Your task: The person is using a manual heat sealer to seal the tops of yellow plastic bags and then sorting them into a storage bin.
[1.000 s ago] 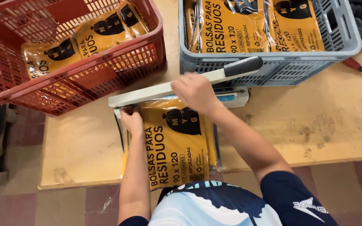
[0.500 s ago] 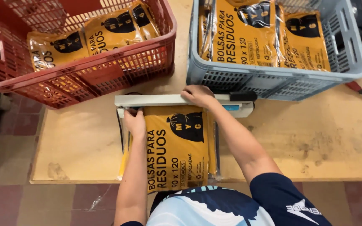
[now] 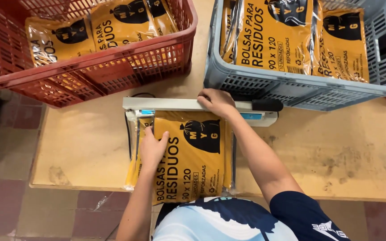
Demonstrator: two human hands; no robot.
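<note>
A yellow plastic packet [image 3: 193,156] with black print lies on the wooden table, its far end under the arm of a white heat sealer [image 3: 166,104]. My right hand [image 3: 217,101] presses down on the sealer's arm, which lies flat; its black handle [image 3: 267,105] points right. My left hand [image 3: 153,147] rests flat on the packet's left side, holding it in place.
A red crate [image 3: 112,67] at the back left holds several yellow packets. A grey-blue crate [image 3: 291,85] at the back right holds several more. The table's near edge [image 3: 90,187] runs just in front of me, with tiled floor below.
My right hand pushed the sealer arm down from its raised, tilted position until it lies flat on the packet. My left hand stayed on the packet.
</note>
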